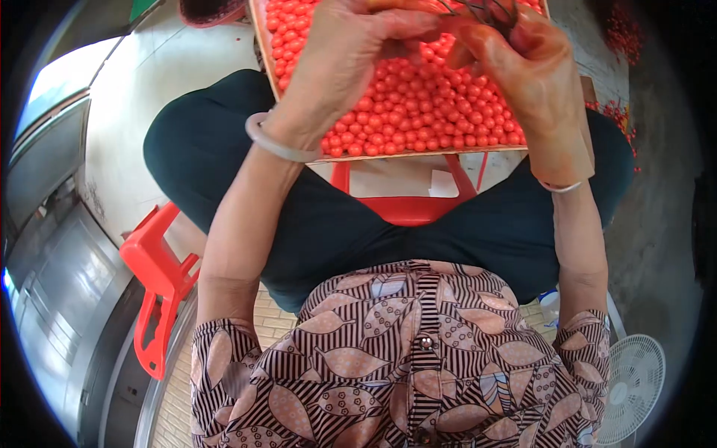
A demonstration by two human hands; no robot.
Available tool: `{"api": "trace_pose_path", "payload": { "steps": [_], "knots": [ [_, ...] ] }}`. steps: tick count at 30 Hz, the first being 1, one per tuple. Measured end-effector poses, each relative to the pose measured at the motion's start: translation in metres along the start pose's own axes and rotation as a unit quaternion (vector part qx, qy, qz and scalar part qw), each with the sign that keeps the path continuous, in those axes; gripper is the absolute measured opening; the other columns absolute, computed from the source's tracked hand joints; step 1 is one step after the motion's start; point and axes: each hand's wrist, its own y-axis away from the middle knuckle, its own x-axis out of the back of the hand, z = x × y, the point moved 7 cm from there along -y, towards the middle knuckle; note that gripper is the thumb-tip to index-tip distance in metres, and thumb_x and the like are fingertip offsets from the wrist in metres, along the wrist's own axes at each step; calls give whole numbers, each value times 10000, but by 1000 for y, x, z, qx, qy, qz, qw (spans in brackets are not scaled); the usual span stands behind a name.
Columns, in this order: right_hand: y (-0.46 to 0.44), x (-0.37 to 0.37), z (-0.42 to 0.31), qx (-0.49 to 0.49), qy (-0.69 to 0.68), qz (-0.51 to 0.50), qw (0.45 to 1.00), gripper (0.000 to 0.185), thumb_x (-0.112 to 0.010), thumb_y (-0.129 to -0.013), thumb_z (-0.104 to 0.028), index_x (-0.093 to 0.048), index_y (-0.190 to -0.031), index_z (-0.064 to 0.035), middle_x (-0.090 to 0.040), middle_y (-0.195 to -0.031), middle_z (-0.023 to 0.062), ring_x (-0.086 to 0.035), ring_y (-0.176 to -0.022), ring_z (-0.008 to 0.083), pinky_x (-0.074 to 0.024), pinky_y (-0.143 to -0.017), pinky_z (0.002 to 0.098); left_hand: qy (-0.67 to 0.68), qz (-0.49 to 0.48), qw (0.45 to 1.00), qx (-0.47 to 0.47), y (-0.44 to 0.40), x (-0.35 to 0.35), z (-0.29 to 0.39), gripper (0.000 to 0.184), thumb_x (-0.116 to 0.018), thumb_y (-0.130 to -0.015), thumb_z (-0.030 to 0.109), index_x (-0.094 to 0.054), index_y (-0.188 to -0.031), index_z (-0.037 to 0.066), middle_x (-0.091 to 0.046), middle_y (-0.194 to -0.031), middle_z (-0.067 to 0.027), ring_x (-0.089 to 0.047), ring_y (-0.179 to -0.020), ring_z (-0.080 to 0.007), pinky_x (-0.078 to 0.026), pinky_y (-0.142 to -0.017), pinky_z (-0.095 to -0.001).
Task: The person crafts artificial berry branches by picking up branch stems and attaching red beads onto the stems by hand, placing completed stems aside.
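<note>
Right hand (524,60), grip closed on thin dark strands (489,10); left hand (373,28) (grip unclear) above red balls (418,112)

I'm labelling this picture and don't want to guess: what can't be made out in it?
Head view:
- Dark strands between left hand and right hand: blurred, cut off by the top edge.
- Left grip: fingertips blurred, partly behind the right hand.
- Tray: far end beyond the top edge.
- Blue-and-white item: mostly hidden by the right arm.
</note>
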Motion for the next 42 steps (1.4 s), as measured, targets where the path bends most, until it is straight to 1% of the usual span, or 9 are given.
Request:
{"api": "trace_pose_path", "payload": {
  "steps": [3,10,15,18,24,25,31,41,42],
  "knots": [
    [4,7,8,-71,-21,0,997,99,-537,-811,-84,-584,-829,2,-537,-688,-10,-457,-618,60,-373,-539,231,12,12,1000,-15,2,-1,7,142,-589,-796,12,-601,-937,0,-631,-882,-69,-608,-768,-138,-496,-652,-233],
    [-2,15,6,-59,196,56,977,128,-571,-799,-120,-588,-824,4,-540,-653,-2,-472,-582,75,-377,-511,238,-4,-34,999,-12,-8,15,-8,155,-569,-814,22,-598,-960,-21,-634,-920,-98,-614,-843,-165,-490,-732,-274],
    [-6,12,7,-39,189,76,978,146,-599,-812,-130,-593,-833,14,-607,-702,40,-510,-589,89,-395,-506,241,53,17,998,-11,-2,5,6,126,-592,-803,26,-600,-927,1,-626,-837,-59,-601,-737,-134,-493,-653,-236],
    [-14,19,19,-146,52,83,984,134,-603,-828,-112,-609,-857,20,-633,-732,70,-563,-632,98,-429,-533,228,9,41,999,-26,-5,16,11,118,-603,-803,35,-600,-915,0,-621,-809,-51,-594,-716,-129,-490,-640,-232],
    [-19,24,28,-101,30,27,994,131,-574,-848,-101,-615,-843,23,-604,-698,46,-539,-605,85,-412,-525,216,-6,-44,995,-94,-14,22,13,174,-542,-853,49,-594,-986,-50,-622,-907,-93,-574,-769,-129,-499,-691,-263],
    [-18,21,27,-182,23,89,979,153,-586,-842,-117,-610,-801,28,-578,-677,32,-502,-575,75,-386,-501,227,-10,-53,994,-99,-16,24,14,175,-545,-851,49,-594,-987,-50,-622,-908,-93,-575,-771,-129,-499,-691,-260],
    [-12,27,22,-147,119,42,981,183,-597,-829,-133,-591,-750,32,-562,-631,39,-483,-542,77,-374,-482,238,-42,-47,993,-98,-18,20,11,181,-568,-833,62,-600,-990,-24,-617,-904,-92,-578,-793,-155,-490,-712,-278],
    [-11,34,18,-98,53,73,991,210,-574,-843,-175,-598,-795,28,-587,-645,61,-512,-546,103,-402,-496,238,84,41,992,-90,-13,3,13,139,-568,-829,21,-601,-961,-10,-622,-920,-72,-595,-746,-140,-487,-661,-241],
    [-9,33,13,-116,60,98,987,213,-575,-844,-181,-601,-804,27,-588,-649,57,-511,-548,99,-402,-499,236,-52,48,989,-127,-14,3,15,141,-567,-826,23,-600,-960,-8,-619,-920,-69,-592,-754,-142,-482,-665,-241]
  ]
}}
